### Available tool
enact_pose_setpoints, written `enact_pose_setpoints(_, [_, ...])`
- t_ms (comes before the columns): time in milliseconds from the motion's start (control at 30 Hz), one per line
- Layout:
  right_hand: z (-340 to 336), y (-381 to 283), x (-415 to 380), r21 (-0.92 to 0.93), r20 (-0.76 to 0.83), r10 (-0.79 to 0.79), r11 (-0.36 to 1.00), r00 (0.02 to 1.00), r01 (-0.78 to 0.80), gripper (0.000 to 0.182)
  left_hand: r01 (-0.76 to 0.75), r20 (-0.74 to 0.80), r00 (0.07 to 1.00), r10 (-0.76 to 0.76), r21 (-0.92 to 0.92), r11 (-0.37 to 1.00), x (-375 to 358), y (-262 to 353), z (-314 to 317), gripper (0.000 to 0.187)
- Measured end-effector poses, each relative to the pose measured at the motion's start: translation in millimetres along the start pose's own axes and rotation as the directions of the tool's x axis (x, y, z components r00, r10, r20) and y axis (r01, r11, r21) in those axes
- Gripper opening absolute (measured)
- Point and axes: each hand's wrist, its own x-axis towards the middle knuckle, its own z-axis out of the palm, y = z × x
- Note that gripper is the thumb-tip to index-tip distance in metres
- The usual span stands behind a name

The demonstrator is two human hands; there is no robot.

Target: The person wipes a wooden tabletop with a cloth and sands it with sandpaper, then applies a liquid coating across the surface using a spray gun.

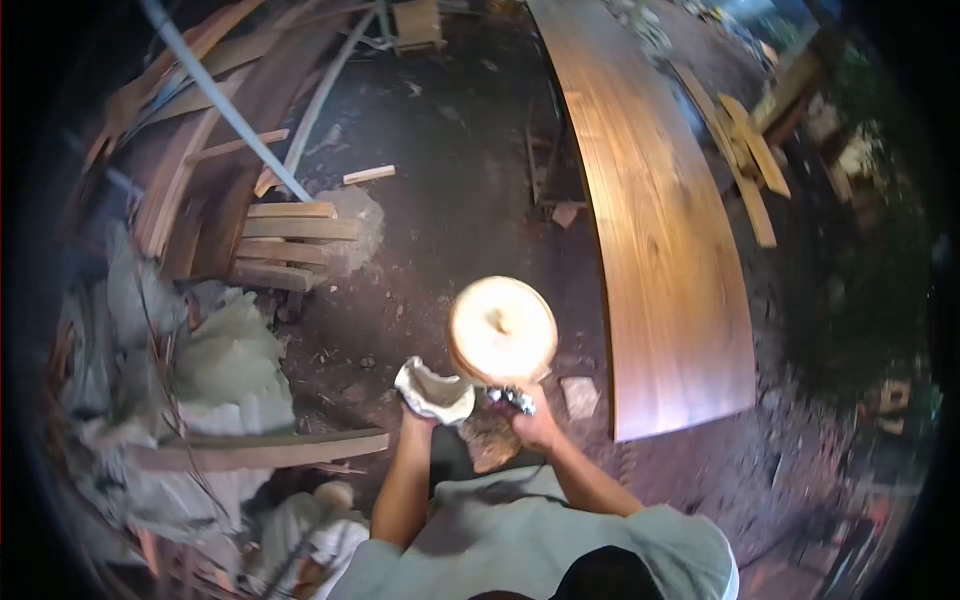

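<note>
In the head view, my left hand [416,420] grips a white cut-open container [436,392] with a ragged, uneven rim, its hollow side facing up. Close to its right, my right hand [537,424] is closed around a spray gun [512,399], of which dark and silvery metal parts show. A round, pale, brightly lit lidded cup [503,328] with a small knob in the middle sits just beyond my right hand. To the right stretches a long, glossy brown wooden board [660,230].
Short wood pieces [300,228] lie stacked at left, near leaning planks [215,190] and a pale pole [225,100]. Light sacks [225,360] and a curved timber [270,452] occupy the lower left. Yellowish boards [745,165] lie beyond the glossy board. A stone block [580,397] rests on the dirt floor.
</note>
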Motion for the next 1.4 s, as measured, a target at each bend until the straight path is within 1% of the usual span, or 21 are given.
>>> enact_pose_setpoints(33, [8,-6,23,-0.127,0.044,0.056,0.991,0.997,-0.050,0.033,-0.019,0.047,0.998,0.030,-0.229,0.973,31,13,-20,0.063])
enact_pose_setpoints(67, [26,-14,39,-0.098,0.011,0.020,0.995,1.000,-0.018,0.033,0.016,0.115,0.992,0.045,-0.481,0.876,57,21,-37,0.065])
enact_pose_setpoints(100, [42,-21,52,-0.125,0.004,0.002,0.992,1.000,-0.002,0.030,0.159,0.231,0.973,0.019,-0.726,0.669,75,29,-50,0.068])
enact_pose_setpoints(133, [57,-27,65,-0.177,0.022,0.027,0.984,0.999,-0.023,0.029,0.361,0.389,0.921,0.010,-0.863,0.352,90,21,-58,0.068])
enact_pose_setpoints(200, [91,-34,86,-0.247,-0.007,0.018,0.969,1.000,-0.019,0.028,0.594,0.673,0.740,-0.010,-0.659,-0.461,120,6,-73,0.069])
enact_pose_setpoints(233, [105,-40,98,-0.294,-0.014,0.033,0.955,0.999,-0.036,0.028,0.581,0.628,0.778,0.027,-0.702,-0.412,131,-2,-84,0.066])
enact_pose_setpoints(300, [128,-53,121,-0.332,0.003,0.031,0.943,1.000,-0.028,0.030,0.551,0.563,0.793,-0.232,-0.826,-0.122,142,-9,-105,0.063])
enact_pose_setpoints(333, [139,-59,134,-0.304,-0.006,-0.007,0.953,1.000,0.005,0.030,0.483,0.581,0.752,-0.311,-0.807,-0.340,146,-20,-114,0.058])
enact_pose_setpoints(433, [161,-88,170,-0.291,0.137,-0.015,0.955,0.990,0.055,0.029,0.415,0.542,0.763,-0.352,-0.828,-0.376,172,-66,-144,0.055])
enact_pose_setpoints(500, [185,-92,197,-0.290,0.227,-0.091,0.944,0.970,0.156,0.028,0.352,0.469,0.795,-0.385,-0.873,-0.336,176,-94,-168,0.056])
enact_pose_setpoints(567, [206,-99,216,-0.341,0.310,-0.002,0.933,0.951,0.114,0.027,0.248,0.342,0.819,-0.460,-0.935,-0.253,186,-105,-176,0.054])
enact_pose_setpoints(767, [244,-103,244,-0.471,0.316,-0.138,0.836,0.939,0.282,0.042,0.249,0.279,0.688,-0.669,-0.958,-0.143,201,-90,-208,0.049])
enact_pose_setpoints(800, [242,-110,248,-0.495,0.319,-0.068,0.838,0.945,0.228,0.049,0.251,0.273,0.656,-0.704,-0.958,-0.138,202,-86,-205,0.050])
enact_pose_setpoints(900, [220,-109,255,-0.551,0.265,-0.099,0.801,0.959,0.235,0.051,0.308,0.341,0.765,-0.547,-0.939,-0.153,227,-138,-150,0.045])
enact_pose_setpoints(933, [208,-102,258,-0.560,0.233,-0.115,0.796,0.966,0.230,0.049,0.342,0.400,0.710,-0.580,-0.915,-0.212,240,-120,-144,0.043])
enact_pose_setpoints(1033, [172,-95,262,-0.554,0.126,-0.026,0.827,0.992,0.093,0.043,0.373,0.339,0.709,-0.618,-0.924,-0.080,267,-47,-129,0.034])
enact_pose_setpoints(1100, [146,-95,267,-0.509,0.085,0.014,0.860,0.996,0.032,0.034,0.329,0.388,0.690,-0.611,-0.920,-0.213,286,-43,-92,0.030])
enact_pose_setpoints(1233, [96,-60,298,-0.454,-0.123,0.057,0.884,0.991,-0.107,0.023,0.328,0.239,0.846,-0.477,-0.938,0.112,337,-37,-18,0.022])
enact_pose_setpoints(1300, [69,-52,327,-0.443,-0.218,0.110,0.874,0.970,-0.199,0.024,0.537,0.423,0.796,-0.434,-0.824,0.182,373,-19,0,0.029])
enact_pose_setpoints(1367, [22,-18,383,-0.448,-0.289,0.076,0.870,0.954,-0.205,0.025,0.555,0.403,0.819,-0.408,-0.738,0.385,442,10,39,0.037])
enact_pose_setpoints(1400, [7,-3,403,-0.418,-0.314,0.020,0.895,0.949,-0.156,0.026,0.595,0.460,0.794,-0.397,-0.723,0.352,467,24,49,0.038])
